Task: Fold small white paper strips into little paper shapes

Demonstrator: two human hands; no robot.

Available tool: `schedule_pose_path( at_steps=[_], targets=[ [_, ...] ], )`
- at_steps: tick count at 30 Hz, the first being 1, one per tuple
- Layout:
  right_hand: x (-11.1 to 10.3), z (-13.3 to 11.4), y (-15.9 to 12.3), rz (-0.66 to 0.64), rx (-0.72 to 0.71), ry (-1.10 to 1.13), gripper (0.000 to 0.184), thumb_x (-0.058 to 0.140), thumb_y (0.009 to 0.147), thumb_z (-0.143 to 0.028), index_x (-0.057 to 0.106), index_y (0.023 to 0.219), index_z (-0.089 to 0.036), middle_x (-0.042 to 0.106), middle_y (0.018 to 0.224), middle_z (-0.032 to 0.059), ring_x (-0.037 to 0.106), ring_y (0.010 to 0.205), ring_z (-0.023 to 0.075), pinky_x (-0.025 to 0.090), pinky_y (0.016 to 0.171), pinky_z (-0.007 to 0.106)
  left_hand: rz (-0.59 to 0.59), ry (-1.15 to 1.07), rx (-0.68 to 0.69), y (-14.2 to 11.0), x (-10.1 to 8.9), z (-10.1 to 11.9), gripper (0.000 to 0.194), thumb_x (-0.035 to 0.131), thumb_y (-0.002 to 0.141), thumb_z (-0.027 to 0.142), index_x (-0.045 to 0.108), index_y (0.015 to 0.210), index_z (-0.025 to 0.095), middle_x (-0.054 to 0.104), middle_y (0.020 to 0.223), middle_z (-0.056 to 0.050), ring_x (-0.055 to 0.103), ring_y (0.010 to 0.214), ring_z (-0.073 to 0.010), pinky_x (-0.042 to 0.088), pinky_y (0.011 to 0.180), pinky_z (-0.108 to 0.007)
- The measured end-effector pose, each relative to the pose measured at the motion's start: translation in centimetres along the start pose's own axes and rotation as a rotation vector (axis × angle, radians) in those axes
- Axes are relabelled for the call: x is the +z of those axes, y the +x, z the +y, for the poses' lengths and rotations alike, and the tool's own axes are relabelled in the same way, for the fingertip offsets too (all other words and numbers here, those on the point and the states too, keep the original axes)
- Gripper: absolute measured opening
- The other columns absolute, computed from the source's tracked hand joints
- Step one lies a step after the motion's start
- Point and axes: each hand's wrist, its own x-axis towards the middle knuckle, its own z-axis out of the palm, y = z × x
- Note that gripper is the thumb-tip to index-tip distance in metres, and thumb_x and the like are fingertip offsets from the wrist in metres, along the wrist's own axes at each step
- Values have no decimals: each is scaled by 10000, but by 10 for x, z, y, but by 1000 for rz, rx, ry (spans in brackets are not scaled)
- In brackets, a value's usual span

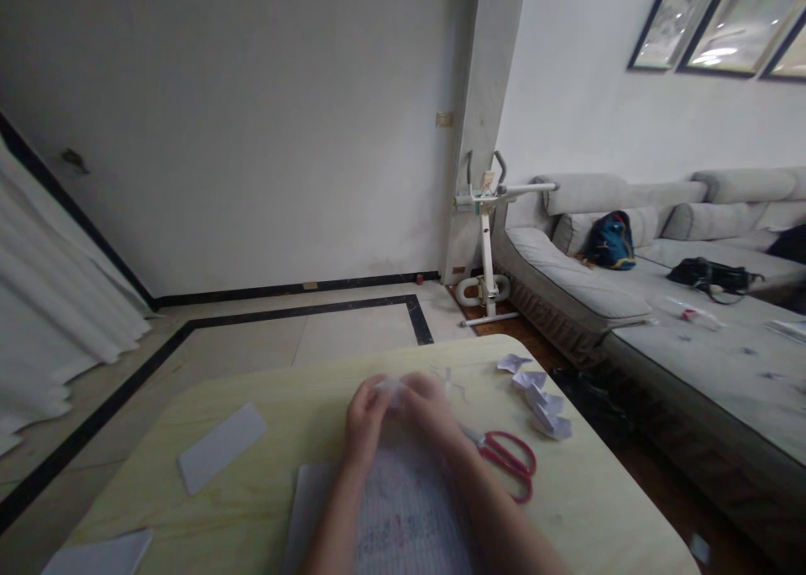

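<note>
Between both hands, over the far part of the table, is a small piece of white paper [391,384], blurred by motion. My left hand [366,411] pinches its left side. Around its right side are the fingers of my right hand [430,407], smeared but closed on it. Below my forearms lies an open notebook [409,508] with lined, written pages. Red-handled scissors [507,462] rest beside my right forearm, their blades partly hidden by it. Several folded paper pieces [538,394] sit in a row at the table's right edge.
A white paper rectangle [222,447] lies on the table [252,516] at left, with more paper [101,554] at the near left corner. Thin paper scraps [457,382] lie beyond my right hand. A grey sofa [630,306] and a white exercise machine [488,248] stand beyond the table.
</note>
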Motion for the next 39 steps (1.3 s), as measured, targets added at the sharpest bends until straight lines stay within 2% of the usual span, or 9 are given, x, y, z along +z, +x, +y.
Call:
schedule_pose_path(
  at_steps=[7, 12, 15, 20, 27, 33, 39],
  targets=[
    [-1, 4, 3, 83, -54, -55, 110, 603, 694, -263, 600, 693, -153, 595, 627, 7, 530, 586, 129, 423, 540, 230, -19, 108, 56, 0, -2, -2, 303, 628, 697, 375, 662, 871, 130, 678, 813, -67, 615, 717, -179, 482, 633, -257],
    [-1, 6, 4, 100, -56, -37, 70, 578, 694, -233, 569, 684, -165, 560, 588, -15, 496, 532, 112, 410, 514, 222, 2, 156, 54, -2, -3, 2, 228, 621, 698, 342, 675, 813, 152, 676, 778, -38, 596, 706, -177, 451, 629, -237],
    [1, 4, 3, 101, -72, -60, 45, 570, 688, -215, 563, 679, -172, 567, 604, -11, 513, 566, 123, 420, 542, 228, 16, 188, 73, -3, -1, 3, 192, 627, 686, 322, 681, 758, 152, 669, 717, -33, 590, 679, -185, 443, 614, -241],
    [3, 0, -1, 59, -101, -115, 65, 542, 715, -221, 571, 715, -163, 587, 664, 1, 533, 628, 135, 427, 572, 230, 13, 218, 156, -3, 1, 2, 137, 610, 693, 272, 689, 738, 171, 679, 755, -44, 603, 748, -198, 452, 687, -253],
    [4, 2, -3, 0, -128, -141, 87, 523, 732, -208, 583, 764, -153, 613, 727, 18, 541, 686, 146, 433, 613, 243, 61, 213, 152, -1, 0, 2, 147, 603, 689, 276, 701, 724, 171, 684, 765, -54, 599, 778, -217, 451, 741, -286],
    [4, 3, -1, 22, -133, -138, 76, 523, 712, -200, 582, 731, -155, 598, 689, 8, 524, 648, 138, 425, 579, 237, 43, 213, 157, -4, 0, 5, 160, 592, 692, 276, 704, 718, 164, 686, 754, -54, 601, 761, -215, 454, 722, -277],
    [4, -9, -4, 28, -109, -168, 76, 550, 699, -200, 613, 708, -157, 611, 673, 10, 541, 646, 149, 431, 590, 249, 33, 263, 194, -3, -1, 2, 172, 561, 719, 272, 696, 697, 167, 679, 713, -43, 595, 705, -197, 454, 659, -259]
  ],
)
